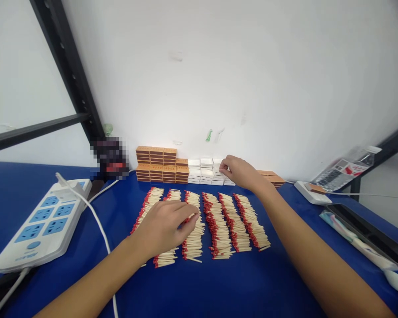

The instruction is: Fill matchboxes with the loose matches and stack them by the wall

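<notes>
My left hand [167, 223] hovers over the left rows of red-tipped matches [193, 238], thumb and fingers drawn together. Anything inside that pinch is hidden. Farther back, my right hand [239, 171] is closed at the upper right of a stack of small white matchbox trays [199, 176], its fingertips on a white tray [217, 164]. Several long rows of matches lie on the blue surface [219, 282], their red heads mostly pointing left. Left of the trays stand stacked orange-brown matchboxes [162, 172].
More brown boxes [271, 177] lie behind my right forearm. A white power strip [49, 221] with a plugged-in cable stands at left. At right are a clear bottle [348, 170], a white adapter [311, 193], a dark phone-like object [371, 234] and a plastic-wrapped item [354, 240]. A white wall rises behind.
</notes>
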### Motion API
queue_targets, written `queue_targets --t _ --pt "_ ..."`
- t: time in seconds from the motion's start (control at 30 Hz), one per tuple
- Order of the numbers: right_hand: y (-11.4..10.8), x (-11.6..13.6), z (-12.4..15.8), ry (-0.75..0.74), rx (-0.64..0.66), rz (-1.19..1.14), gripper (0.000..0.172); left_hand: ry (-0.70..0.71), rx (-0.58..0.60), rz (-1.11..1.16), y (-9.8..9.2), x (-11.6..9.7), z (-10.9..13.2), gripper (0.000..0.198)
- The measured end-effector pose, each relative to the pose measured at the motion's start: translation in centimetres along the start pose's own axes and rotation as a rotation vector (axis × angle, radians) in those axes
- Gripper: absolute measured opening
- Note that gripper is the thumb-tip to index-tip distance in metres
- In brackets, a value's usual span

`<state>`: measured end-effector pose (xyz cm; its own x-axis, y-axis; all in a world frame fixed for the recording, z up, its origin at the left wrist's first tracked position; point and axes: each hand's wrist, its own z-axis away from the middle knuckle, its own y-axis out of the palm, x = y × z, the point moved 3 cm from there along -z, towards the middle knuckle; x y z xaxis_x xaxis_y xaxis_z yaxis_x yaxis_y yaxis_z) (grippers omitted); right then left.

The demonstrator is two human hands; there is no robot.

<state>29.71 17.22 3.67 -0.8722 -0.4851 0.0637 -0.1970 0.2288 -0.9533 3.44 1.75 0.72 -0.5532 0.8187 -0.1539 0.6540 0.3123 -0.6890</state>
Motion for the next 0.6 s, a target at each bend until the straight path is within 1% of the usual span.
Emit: queue_targets --t 0.17,0.3,0.4,0.6 --pt "-0.3 0.1 0.1 -0.011 -0.016 -0.030 0.012 0.007 -0.005 -0.009 0.0 0.0 0.1 0.013" --pt "-0.5 -0.5 -0.1 0.003 -0.120 -0.022 0.015 0.006 -0.003 -0.011 0.0 -0.1 0.1 0.014" --pt "0.1 -1.4 -0.2 0.032 -0.194 0.034 0.018 0.008 0.000 -0.008 -0.1 -0.1 0.1 0.013" --pt "1.3 -2.8 -0.4 0.076 -0.207 0.065 0.022 0.018 -0.009 -0.011 -0.1 -0.1 0.0 0.013"
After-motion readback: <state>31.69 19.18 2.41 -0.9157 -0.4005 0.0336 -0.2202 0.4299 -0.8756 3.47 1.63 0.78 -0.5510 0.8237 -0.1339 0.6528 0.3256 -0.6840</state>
